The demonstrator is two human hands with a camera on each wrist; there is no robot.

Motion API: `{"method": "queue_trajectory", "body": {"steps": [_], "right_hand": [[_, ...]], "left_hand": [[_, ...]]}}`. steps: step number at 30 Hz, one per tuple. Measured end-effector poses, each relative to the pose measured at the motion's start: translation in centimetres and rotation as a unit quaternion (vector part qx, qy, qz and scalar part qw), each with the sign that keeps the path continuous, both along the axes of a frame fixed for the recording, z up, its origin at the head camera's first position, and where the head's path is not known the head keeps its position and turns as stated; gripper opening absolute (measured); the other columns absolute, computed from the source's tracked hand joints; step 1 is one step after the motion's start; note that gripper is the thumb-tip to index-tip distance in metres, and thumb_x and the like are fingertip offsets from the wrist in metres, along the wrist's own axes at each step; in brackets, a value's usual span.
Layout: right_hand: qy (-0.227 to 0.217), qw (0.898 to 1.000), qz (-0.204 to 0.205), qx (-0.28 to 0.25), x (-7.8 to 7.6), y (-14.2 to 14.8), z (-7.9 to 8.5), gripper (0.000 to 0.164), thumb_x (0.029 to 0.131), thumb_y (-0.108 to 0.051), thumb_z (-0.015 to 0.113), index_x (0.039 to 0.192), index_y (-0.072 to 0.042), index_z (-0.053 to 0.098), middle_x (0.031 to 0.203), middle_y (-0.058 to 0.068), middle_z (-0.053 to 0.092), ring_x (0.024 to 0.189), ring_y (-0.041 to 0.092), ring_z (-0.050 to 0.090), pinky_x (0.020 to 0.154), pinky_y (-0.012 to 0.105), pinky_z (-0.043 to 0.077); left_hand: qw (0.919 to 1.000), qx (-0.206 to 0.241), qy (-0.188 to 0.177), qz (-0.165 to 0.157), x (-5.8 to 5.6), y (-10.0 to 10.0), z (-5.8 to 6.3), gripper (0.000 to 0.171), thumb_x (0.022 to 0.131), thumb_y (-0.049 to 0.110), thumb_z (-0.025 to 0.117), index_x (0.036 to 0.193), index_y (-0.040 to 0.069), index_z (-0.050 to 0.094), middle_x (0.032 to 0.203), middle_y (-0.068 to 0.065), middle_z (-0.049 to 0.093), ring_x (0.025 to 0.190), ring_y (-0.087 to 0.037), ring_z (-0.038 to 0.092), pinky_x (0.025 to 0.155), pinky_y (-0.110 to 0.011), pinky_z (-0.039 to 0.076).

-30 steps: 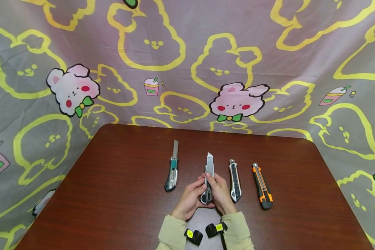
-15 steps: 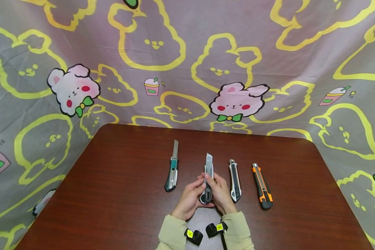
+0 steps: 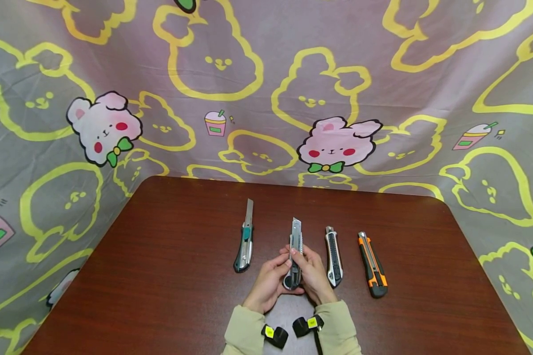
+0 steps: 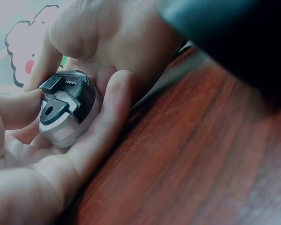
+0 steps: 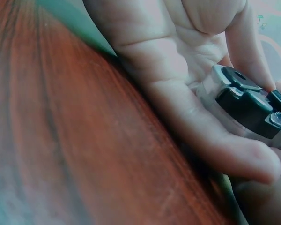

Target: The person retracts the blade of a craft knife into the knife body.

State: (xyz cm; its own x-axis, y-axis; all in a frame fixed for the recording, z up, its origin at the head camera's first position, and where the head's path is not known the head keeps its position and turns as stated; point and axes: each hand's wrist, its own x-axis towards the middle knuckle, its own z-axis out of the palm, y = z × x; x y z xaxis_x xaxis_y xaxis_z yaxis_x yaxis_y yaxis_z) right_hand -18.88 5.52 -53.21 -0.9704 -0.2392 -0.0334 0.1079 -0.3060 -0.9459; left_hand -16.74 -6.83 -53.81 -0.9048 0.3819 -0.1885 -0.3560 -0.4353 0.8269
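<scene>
A silver and black snap-off utility knife is held between both hands above the table, its slanted tip pointing away from me. My left hand grips the left side and rear of its handle. On the other side, my right hand holds it with the thumb laid over the top face. The left wrist view shows the rounded end of the knife and its black ribbed slider, with fingers around it. That same end of the knife appears in the right wrist view. Fingers beneath the handle are partly hidden.
On the brown table, a green-grey utility knife with a long blade out lies to the left. A silver-black cutter and an orange-black cutter lie to the right. A patterned cloth hangs behind the table.
The held knife has shifted very slightly to the left within the hands. Both hands keep their hold, and the other knives have not moved.
</scene>
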Motion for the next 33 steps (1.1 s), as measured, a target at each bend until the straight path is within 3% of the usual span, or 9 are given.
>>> {"method": "queue_trajectory", "body": {"steps": [7,15,24,33], "right_hand": [[0.019,1.000,0.016,-0.006,0.05,0.06,-0.01,0.041,0.091,-0.015,0.050,0.117,0.016,0.044,0.108,0.021,0.060,0.093,0.014,0.060,0.083,0.023,0.049],[0.010,1.000,0.017,-0.005,0.08,0.04,0.10,0.038,0.090,-0.015,0.051,0.117,0.012,0.046,0.110,0.021,0.059,0.095,0.014,0.059,0.085,0.024,0.048],[0.000,0.999,0.033,-0.007,0.10,0.18,0.36,0.041,0.091,-0.015,0.050,0.121,0.012,0.043,0.119,0.032,0.049,0.098,0.014,0.058,0.086,0.024,0.047],[0.003,0.999,0.049,-0.005,0.05,0.26,0.22,0.041,0.090,-0.013,0.050,0.124,0.009,0.041,0.125,0.031,0.046,0.103,0.014,0.056,0.088,0.022,0.045]], "left_hand": [[1.0000,0.005,-0.003,0.007,0.04,-0.02,-0.02,0.043,0.094,0.020,0.044,0.134,0.005,0.039,0.121,-0.021,0.053,0.087,-0.026,0.062,0.067,-0.047,0.054],[1.0000,0.006,-0.003,0.005,0.05,-0.08,0.02,0.043,0.094,0.021,0.044,0.134,0.006,0.039,0.121,-0.021,0.053,0.087,-0.026,0.062,0.068,-0.047,0.054],[0.9999,0.007,-0.006,0.007,0.04,-0.12,0.07,0.043,0.094,0.021,0.044,0.134,0.006,0.039,0.120,-0.021,0.054,0.086,-0.028,0.063,0.069,-0.047,0.054],[0.9999,0.009,-0.003,0.013,0.10,-0.07,0.06,0.042,0.094,0.019,0.043,0.133,0.003,0.039,0.113,-0.019,0.057,0.082,-0.025,0.063,0.065,-0.041,0.055]]}}
